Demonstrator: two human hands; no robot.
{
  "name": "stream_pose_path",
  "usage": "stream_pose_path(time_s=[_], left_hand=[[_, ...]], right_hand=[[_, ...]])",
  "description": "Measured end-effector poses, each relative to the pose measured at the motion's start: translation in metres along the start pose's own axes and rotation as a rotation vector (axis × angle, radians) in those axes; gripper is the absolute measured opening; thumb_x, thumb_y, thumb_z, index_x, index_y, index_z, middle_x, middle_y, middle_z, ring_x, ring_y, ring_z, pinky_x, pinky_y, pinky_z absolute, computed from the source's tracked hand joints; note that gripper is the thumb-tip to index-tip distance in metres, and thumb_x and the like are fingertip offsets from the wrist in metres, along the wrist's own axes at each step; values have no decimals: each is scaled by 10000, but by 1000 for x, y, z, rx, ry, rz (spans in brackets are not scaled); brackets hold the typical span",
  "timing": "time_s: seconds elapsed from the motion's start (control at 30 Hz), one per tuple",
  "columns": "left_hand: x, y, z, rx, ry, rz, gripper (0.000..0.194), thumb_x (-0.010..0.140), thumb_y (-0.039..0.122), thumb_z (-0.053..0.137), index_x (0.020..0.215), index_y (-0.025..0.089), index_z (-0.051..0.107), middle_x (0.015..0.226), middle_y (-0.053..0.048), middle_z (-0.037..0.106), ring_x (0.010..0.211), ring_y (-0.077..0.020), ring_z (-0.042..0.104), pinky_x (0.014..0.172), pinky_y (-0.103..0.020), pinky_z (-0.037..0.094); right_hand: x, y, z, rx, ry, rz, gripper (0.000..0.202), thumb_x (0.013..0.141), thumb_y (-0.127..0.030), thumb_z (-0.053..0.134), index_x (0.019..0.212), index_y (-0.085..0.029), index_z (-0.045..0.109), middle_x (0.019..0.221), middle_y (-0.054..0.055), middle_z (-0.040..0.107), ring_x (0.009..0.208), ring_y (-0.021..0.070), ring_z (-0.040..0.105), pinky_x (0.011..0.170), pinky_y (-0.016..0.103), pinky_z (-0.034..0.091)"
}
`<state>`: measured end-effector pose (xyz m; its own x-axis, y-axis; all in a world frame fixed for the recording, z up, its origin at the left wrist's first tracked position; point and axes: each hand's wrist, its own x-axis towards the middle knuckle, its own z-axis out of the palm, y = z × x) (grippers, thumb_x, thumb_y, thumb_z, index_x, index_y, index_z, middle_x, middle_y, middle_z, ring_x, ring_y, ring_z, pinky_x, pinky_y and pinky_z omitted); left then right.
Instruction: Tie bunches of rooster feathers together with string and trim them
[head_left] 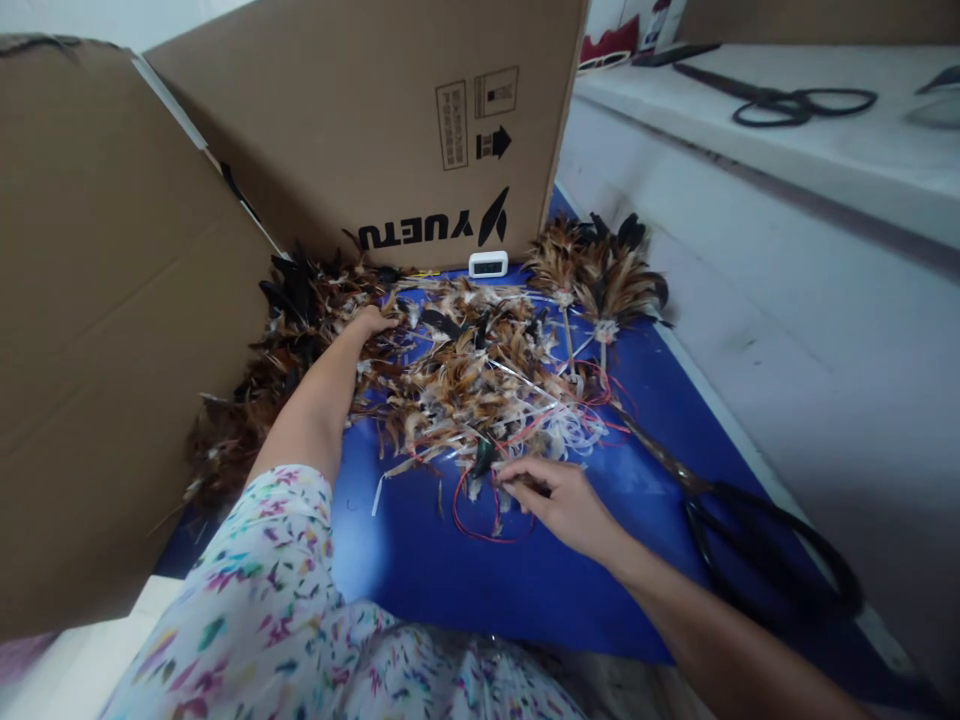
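Brown and white feathers (465,380) lie in a loose heap on the blue table surface (465,600). My left hand (373,321) reaches to the heap's far left side, against a darker feather pile (300,320); its fingertips are partly lost among feathers. Near the front edge of the heap, my right hand (544,487) has thumb and fingers pinched together, and what lies between them is too small to make out. A red cord (480,538) loops beside it. White plastic ribbon (574,432) is tangled at the heap's right. Two feather bundles on sticks (619,280) rest at the back right.
Large black-handled scissors (701,485) lie on the right. Cardboard panels (360,120) stand at the back and left. A small white digital clock (488,265) sits at the back panel's foot. Another pair of scissors (780,100) lies on a white ledge (847,150).
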<state>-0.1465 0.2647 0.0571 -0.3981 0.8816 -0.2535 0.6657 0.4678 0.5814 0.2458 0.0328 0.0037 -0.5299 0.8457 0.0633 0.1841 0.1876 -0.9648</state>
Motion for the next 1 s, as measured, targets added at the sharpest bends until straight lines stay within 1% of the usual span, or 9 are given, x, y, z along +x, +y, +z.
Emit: stream_pose_path(time_s=[0.07, 0.13, 0.23, 0.43, 0.53, 0.67, 0.8, 0.9, 1.0], left_hand=[[-3, 4, 5, 46, 47, -20, 181, 700, 162, 815, 858, 133, 733, 453, 64, 417, 509, -123, 494, 517, -218, 324], [-8, 8, 9, 58, 51, -28, 111, 709, 125, 796, 802, 124, 737, 437, 58, 407, 488, -117, 468, 501, -223, 304], [-22, 15, 12, 7, 4, -29, 39, 778, 145, 751, 767, 123, 721, 423, 54, 385, 422, -97, 380, 460, -231, 265], [-62, 21, 4, -205, -142, -2, 130, 828, 194, 746, 756, 145, 649, 475, 66, 371, 391, -44, 287, 426, -203, 185], [-86, 18, -2, -290, -204, 19, 111, 840, 215, 742, 804, 148, 661, 481, 82, 317, 388, -30, 229, 422, -190, 132], [-119, 6, -10, -444, -299, 36, 119, 828, 219, 752, 884, 162, 664, 489, 102, 254, 375, -23, 190, 401, -167, 106], [-150, -4, -15, -552, -402, 58, 129, 823, 186, 750, 816, 148, 627, 501, 94, 285, 368, -8, 190, 378, -159, 99], [-175, -6, -18, -471, -382, 55, 125, 870, 150, 682, 771, 138, 606, 494, 77, 321, 366, -7, 212, 375, -161, 105], [-198, -7, -22, -312, -278, 61, 89, 903, 155, 644, 817, 145, 621, 470, 81, 310, 357, -19, 237, 380, -166, 120]], right_hand=[[-1, 1, 0, -6, 1, -7, 176, 873, -281, 598, 896, -192, 749, 756, 26, 734, 553, 112, 611, 566, 244, 467], [-1, 2, 0, -11, -1, -7, 178, 875, -277, 596, 897, -196, 753, 771, 28, 743, 551, 113, 610, 565, 247, 469], [0, 2, 0, -14, 0, -4, 175, 869, -275, 600, 899, -200, 756, 771, 27, 747, 546, 115, 607, 559, 250, 471], [3, 0, -1, -35, 12, -21, 193, 845, -277, 594, 908, -193, 756, 668, 8, 706, 521, 119, 592, 538, 248, 466], [5, 1, -1, -30, 9, -29, 193, 835, -280, 599, 913, -192, 752, 690, 13, 716, 526, 120, 596, 532, 247, 468], [8, 2, -1, -11, 13, -27, 219, 834, -329, 606, 905, -178, 749, 619, 5, 670, 505, 121, 586, 521, 246, 456], [10, 3, -1, -16, 30, -37, 234, 812, -343, 616, 893, -170, 751, 595, 4, 647, 500, 124, 581, 522, 249, 437], [12, 4, -2, -7, 56, -48, 231, 789, -356, 623, 864, -174, 743, 574, -3, 629, 490, 124, 567, 536, 259, 439], [14, 5, -5, 27, 98, -55, 239, 755, -373, 643, 846, -169, 729, 581, 1, 628, 484, 130, 558, 527, 265, 436]])
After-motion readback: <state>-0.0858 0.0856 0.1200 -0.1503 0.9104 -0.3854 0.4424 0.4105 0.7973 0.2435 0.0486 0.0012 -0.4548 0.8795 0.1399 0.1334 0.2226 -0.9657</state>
